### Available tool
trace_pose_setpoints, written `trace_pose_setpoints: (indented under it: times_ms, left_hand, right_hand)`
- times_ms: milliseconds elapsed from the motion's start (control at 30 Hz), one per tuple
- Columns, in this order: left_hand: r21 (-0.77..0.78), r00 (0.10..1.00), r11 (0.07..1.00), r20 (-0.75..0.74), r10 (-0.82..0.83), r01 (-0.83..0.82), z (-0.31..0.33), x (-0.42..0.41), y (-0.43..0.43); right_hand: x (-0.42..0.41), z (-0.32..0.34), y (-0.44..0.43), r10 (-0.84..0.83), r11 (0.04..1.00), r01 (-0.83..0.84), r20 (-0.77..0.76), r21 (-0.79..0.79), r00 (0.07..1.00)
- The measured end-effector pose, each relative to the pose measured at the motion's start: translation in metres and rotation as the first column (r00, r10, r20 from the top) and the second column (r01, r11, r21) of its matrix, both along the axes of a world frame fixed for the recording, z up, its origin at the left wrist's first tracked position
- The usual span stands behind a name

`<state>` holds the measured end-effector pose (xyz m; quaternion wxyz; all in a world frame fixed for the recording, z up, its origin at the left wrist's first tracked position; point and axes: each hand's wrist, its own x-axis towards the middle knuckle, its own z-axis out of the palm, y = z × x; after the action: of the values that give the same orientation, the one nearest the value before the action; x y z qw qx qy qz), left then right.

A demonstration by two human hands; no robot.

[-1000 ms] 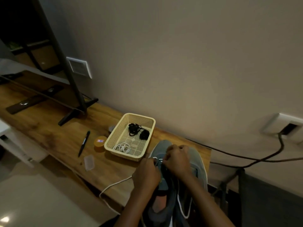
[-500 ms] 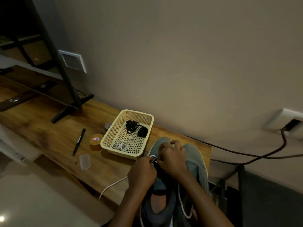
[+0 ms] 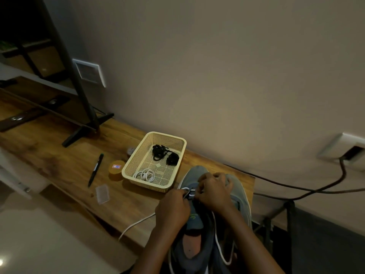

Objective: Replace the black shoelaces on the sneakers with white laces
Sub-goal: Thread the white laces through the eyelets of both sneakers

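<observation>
A grey sneaker [image 3: 240,196] lies toe-away at the near right end of the wooden desk. My left hand [image 3: 172,209] pinches the white lace [image 3: 186,190] at the lower eyelets. My right hand [image 3: 214,191] curls over the front of the shoe, pinching the same lace from the other side. One loose end of the lace trails off the desk edge to the left, another loops down the shoe's right side. A cream mesh basket [image 3: 138,155] holds bundled black laces [image 3: 164,154] and a coiled white lace [image 3: 145,175].
A pen [image 3: 96,169], a round orange tin [image 3: 116,169] and a small clear plastic case [image 3: 102,193] lie left of the basket. A black stand foot [image 3: 83,131] sits at the back left. Dark cables [image 3: 296,186] run along the wall at right.
The view has shifted slightly. Both hands stay at the shoe's lower eyelets working the white lace, with only small finger movements.
</observation>
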<state>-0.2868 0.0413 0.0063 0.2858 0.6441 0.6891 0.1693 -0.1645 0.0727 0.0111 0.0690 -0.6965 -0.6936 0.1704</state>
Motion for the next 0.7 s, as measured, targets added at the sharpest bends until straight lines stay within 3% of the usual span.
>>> trace_pose_setpoints:
  times_ms: [533,700]
  left_hand:
    - [-0.002,0.998,0.999,0.03,-0.049,0.049,-0.0034,-0.0057,0.0031]
    - [-0.059,0.994,0.997,0.102,-0.044,0.05,-0.0038,-0.0089,0.0053]
  right_hand:
    - [-0.0096,-0.0036,-0.0052,-0.101,0.995,0.092,-0.3,-0.044,0.949]
    - [-0.0099,-0.0025,-0.0048,-0.11,0.994,0.1,-0.315,-0.047,0.943]
